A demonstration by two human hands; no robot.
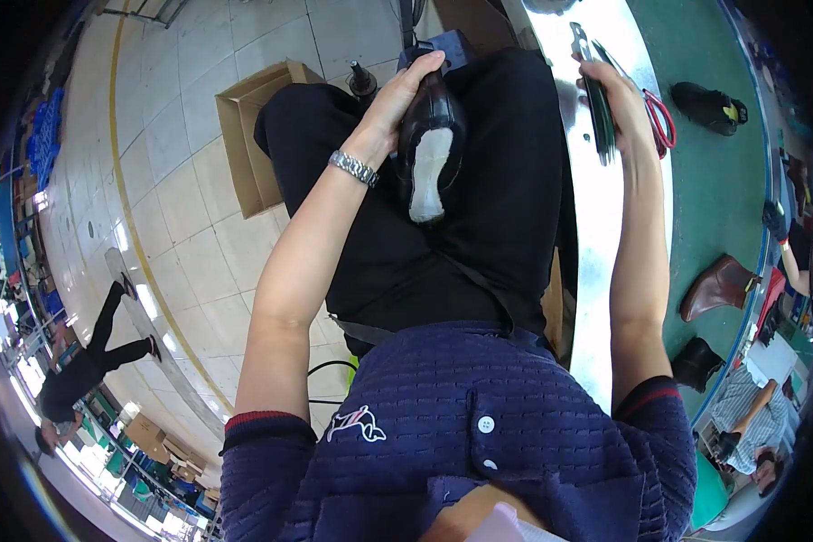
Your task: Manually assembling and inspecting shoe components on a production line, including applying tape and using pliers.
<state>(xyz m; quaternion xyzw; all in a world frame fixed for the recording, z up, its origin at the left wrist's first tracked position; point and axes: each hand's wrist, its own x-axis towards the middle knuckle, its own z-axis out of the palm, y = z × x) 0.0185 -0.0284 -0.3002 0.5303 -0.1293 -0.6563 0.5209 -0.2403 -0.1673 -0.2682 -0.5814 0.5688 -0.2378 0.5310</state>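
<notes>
Navy shirt fabric [434, 388] is seen nearest, with black trousers [515, 135] beyond. Over the thighs, a black shoe [432, 163] is held pale sole up, its far end clasped by the curled fingers of the left hand [391, 107]. At right, dark flat pieces [599, 113] on the counter [596, 235] are touched by the right hand [621, 95], fingers half bent; whether they are gripped cannot be told.
</notes>
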